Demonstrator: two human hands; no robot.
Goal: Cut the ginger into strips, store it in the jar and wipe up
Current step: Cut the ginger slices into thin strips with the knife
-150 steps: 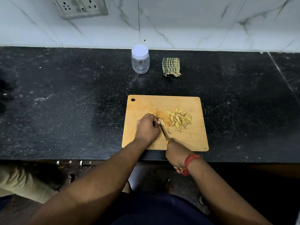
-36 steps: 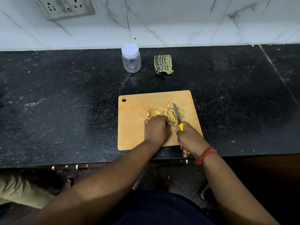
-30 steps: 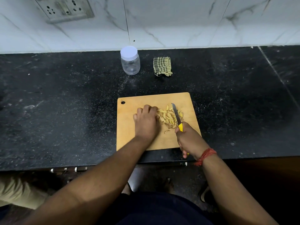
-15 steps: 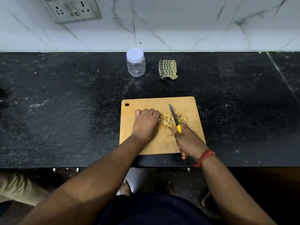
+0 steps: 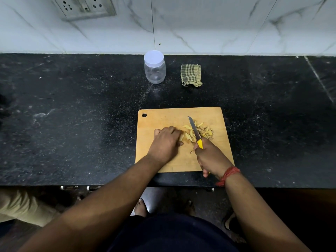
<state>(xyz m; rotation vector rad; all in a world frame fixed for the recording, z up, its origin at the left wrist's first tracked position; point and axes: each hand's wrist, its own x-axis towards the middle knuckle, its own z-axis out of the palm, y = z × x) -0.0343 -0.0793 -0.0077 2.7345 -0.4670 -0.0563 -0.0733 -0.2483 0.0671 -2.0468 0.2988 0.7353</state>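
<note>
A pile of pale yellow ginger strips (image 5: 204, 130) lies right of centre on the wooden cutting board (image 5: 163, 117). My left hand (image 5: 166, 142) rests palm down on the board, its loosely curved fingertips touching the pile's left edge. My right hand (image 5: 211, 157) grips the yellow handle of a knife (image 5: 193, 128); the blade points away from me and lies across the pile. A clear jar (image 5: 155, 71) with a white lid on stands at the back of the counter. A folded green checked cloth (image 5: 190, 74) lies to its right.
The black speckled counter (image 5: 72, 124) runs wide on both sides of the board, with its front edge just behind my forearms. A white marble wall with a socket plate (image 5: 83, 6) backs it. Another person's trouser leg (image 5: 21, 206) shows at the lower left.
My left hand has gone from the near side of the pile to its left edge, and the strips sit closer together. The knife stays over the pile in my right hand.
</note>
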